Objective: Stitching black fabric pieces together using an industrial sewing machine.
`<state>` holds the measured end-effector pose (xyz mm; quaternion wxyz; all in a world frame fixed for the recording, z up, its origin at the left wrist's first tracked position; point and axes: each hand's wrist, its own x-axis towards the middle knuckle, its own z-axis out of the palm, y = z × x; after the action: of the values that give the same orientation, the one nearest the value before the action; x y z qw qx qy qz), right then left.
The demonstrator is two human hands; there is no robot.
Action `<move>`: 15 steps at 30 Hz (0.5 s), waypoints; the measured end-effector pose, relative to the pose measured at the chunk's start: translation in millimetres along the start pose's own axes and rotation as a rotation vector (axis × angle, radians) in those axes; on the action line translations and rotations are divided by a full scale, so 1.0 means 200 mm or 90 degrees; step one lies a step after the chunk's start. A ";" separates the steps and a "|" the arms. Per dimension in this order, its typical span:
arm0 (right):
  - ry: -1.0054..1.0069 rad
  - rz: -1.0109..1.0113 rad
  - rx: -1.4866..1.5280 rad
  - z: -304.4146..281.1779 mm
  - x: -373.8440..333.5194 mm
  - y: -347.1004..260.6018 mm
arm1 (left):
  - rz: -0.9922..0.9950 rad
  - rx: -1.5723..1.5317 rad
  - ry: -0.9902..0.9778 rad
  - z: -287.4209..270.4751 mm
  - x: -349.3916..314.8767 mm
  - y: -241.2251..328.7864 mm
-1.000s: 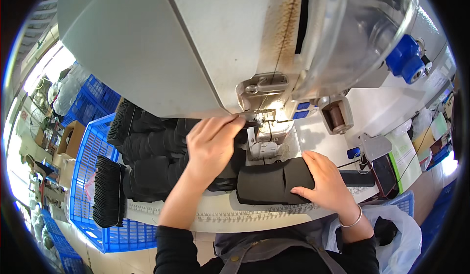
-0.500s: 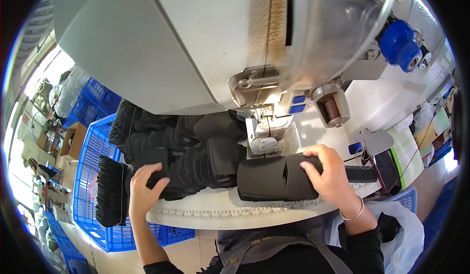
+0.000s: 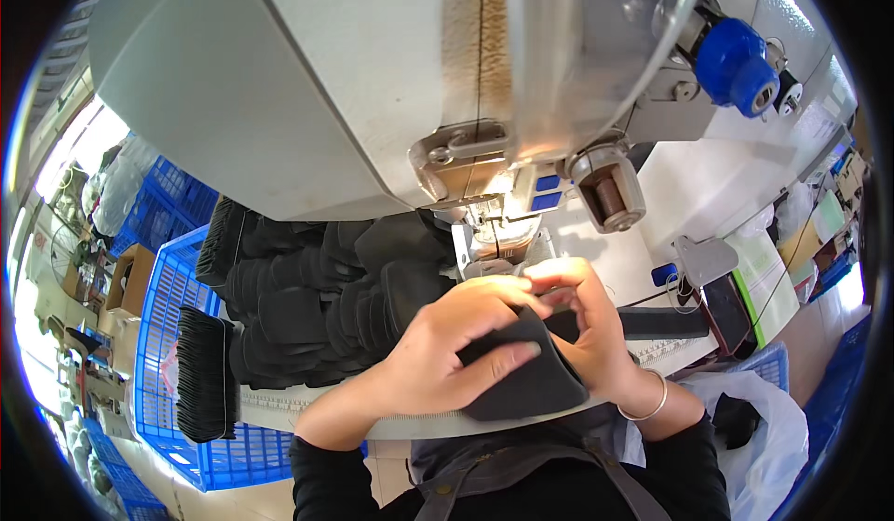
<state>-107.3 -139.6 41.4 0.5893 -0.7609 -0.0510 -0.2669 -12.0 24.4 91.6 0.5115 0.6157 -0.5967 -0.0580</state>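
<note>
Just in front of the sewing machine's needle area (image 3: 500,234), both hands hold a black padded fabric piece (image 3: 526,389), which is bent between them. My left hand (image 3: 452,344) grips it from the left, thumb lying across its face and fingers over its top edge. From the right, my right hand (image 3: 589,330) pinches its upper part; some of those fingertips are hidden. A large pile of similar black pieces (image 3: 298,311), stacked in rows, lies left of my hands on the white table (image 3: 279,407).
The grey sewing machine head (image 3: 335,65) overhangs the table, with a blue knob (image 3: 736,67) at right. A black strip (image 3: 666,323) lies right of my hands. A blue basket (image 3: 154,335) stands left, a white plastic bag (image 3: 773,428) lower right.
My left hand has moved right from beside the pile and now grips the black padded piece. That piece, flat on the table before under my right hand, is now lifted and bent.
</note>
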 end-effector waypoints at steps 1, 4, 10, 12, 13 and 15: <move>0.003 0.000 0.001 -0.02 0.01 0.00 | -0.092 0.022 0.035 0.00 -0.02 0.02; -0.045 -0.105 -0.104 -0.09 0.00 -0.02 | -0.100 0.127 0.134 -0.02 -0.05 0.00; -0.038 -0.071 -0.018 -0.07 -0.02 -0.05 | -0.074 0.178 0.189 -0.05 -0.06 -0.05; -0.034 -0.029 0.032 -0.06 -0.03 -0.04 | -0.066 0.166 0.191 -0.05 -0.06 -0.04; -0.031 0.012 0.082 -0.05 -0.03 -0.04 | -0.066 0.165 0.190 -0.05 -0.06 -0.04; -0.040 0.053 0.112 -0.06 -0.03 -0.06 | -0.074 0.130 0.196 -0.04 -0.06 -0.04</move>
<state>-121.3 -146.8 50.7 0.6626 -0.7156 -0.0609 -0.2124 -4.6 37.5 83.1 0.5275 0.6994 -0.4773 0.0685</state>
